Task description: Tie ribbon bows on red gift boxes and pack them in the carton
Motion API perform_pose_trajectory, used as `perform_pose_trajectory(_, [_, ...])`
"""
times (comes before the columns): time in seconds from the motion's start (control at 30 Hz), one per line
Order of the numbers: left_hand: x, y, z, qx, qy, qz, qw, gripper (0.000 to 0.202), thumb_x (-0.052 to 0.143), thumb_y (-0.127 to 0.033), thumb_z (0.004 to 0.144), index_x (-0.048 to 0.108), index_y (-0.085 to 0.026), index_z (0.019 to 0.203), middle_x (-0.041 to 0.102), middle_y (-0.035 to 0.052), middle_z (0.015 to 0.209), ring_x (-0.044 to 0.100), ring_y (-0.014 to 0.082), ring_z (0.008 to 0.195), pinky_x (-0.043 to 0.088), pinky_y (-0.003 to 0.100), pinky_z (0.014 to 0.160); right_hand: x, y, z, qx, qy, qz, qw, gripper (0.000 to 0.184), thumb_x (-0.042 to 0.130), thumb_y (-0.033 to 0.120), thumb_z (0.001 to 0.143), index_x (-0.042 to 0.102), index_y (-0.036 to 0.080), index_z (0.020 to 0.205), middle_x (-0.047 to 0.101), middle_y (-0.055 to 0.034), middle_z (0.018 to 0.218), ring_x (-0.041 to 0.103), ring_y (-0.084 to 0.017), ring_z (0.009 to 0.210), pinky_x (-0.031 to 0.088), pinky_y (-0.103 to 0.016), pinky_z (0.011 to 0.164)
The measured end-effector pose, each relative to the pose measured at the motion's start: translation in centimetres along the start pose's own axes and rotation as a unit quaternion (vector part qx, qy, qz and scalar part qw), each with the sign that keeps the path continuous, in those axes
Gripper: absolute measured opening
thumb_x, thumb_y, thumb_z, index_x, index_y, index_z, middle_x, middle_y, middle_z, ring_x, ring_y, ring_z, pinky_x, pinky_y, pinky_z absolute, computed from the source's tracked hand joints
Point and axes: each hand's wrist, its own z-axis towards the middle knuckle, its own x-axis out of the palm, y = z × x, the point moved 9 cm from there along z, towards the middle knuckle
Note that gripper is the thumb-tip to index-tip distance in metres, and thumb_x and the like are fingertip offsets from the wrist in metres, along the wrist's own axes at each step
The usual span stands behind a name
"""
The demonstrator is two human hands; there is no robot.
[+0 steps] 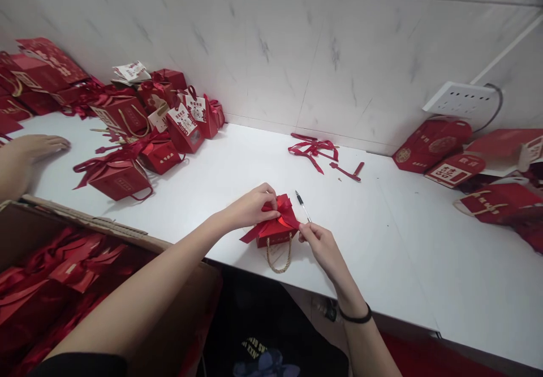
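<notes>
A small red gift box with a gold rope handle stands near the front edge of the white table. A red ribbon lies across its top. My left hand pinches the ribbon at the box's top left, fingers closed. My right hand is at the box's right side, fingers closed on the ribbon end and on a pen that points up and away.
Several finished red boxes are piled at the back left. Loose ribbon scraps lie by the wall. Flat red boxes and a white power strip are at right. A cardboard carton of red items stands at lower left. Another person's foot rests on the table's left end.
</notes>
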Motion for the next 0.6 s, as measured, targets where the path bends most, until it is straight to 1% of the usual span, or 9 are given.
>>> perform_pose_trajectory(0.07, [0.1,0.0,-0.1,-0.002,0.0,0.005,1.0,0.016,0.054,-0.032,0.079,0.056,-0.017,0.075,0.047,0.0023,0.102,0.052,0.0133,0.083,0.043,0.03,0.078,0.2,0.2,-0.2,-0.01,-0.003,0.044,0.999,0.036,0.047,0.048,0.08,0.049,0.019,0.059,0.05,0.0001,0.06,0.047,-0.017,0.063,0.035,-0.027,0.06])
perform_pose_trajectory(0.13, [0.1,-0.1,-0.1,0.0,0.0,0.014,1.0,0.016,0.053,-0.032,0.079,0.056,-0.017,0.074,0.047,0.0028,0.103,0.052,0.013,0.081,0.044,0.029,0.077,0.1,0.4,-0.5,-0.016,-0.023,0.053,0.998,0.033,0.048,0.045,0.079,0.048,0.019,0.059,0.048,0.0009,0.059,0.045,-0.016,0.061,0.034,-0.026,0.059])
perform_pose_trajectory(0.23, [0.1,-0.4,-0.2,0.009,0.001,0.023,1.0,0.015,0.052,-0.03,0.079,0.056,-0.017,0.073,0.048,0.0036,0.103,0.051,0.0135,0.082,0.043,0.029,0.077,-0.5,0.2,-0.8,-0.009,-0.042,0.044,0.998,0.033,0.048,0.044,0.078,0.046,0.019,0.056,0.045,0.0018,0.057,0.042,-0.015,0.058,0.032,-0.026,0.058])
perform_pose_trajectory(0.43, [0.2,-0.4,0.0,0.008,0.007,0.016,1.0,0.013,0.052,-0.028,0.078,0.055,-0.017,0.072,0.048,0.0034,0.102,0.051,0.0135,0.082,0.043,0.029,0.076,-1.4,-0.2,-1.5,0.007,-0.048,0.033,0.998,0.033,0.047,0.043,0.077,0.043,0.019,0.055,0.04,0.0022,0.055,0.038,-0.014,0.056,0.03,-0.025,0.055])
perform_pose_trajectory(0.53, [0.3,-0.4,0.2,0.005,0.01,0.007,1.0,0.013,0.053,-0.027,0.077,0.055,-0.017,0.07,0.048,0.0034,0.101,0.052,0.0135,0.082,0.043,0.029,0.077,-1.6,-0.6,-2.2,0.019,-0.036,0.018,0.999,0.033,0.047,0.044,0.076,0.042,0.02,0.055,0.04,0.0022,0.055,0.038,-0.014,0.054,0.029,-0.025,0.052])
perform_pose_trajectory(0.6, [0.1,-0.2,0.1,0.001,0.011,-0.004,1.0,0.014,0.053,-0.029,0.077,0.055,-0.017,0.07,0.048,0.0036,0.1,0.052,0.0137,0.082,0.044,0.029,0.078,-2.2,-0.6,-2.4,0.015,-0.03,-0.001,0.999,0.032,0.045,0.043,0.077,0.043,0.02,0.056,0.042,0.0018,0.055,0.039,-0.015,0.055,0.03,-0.026,0.052])
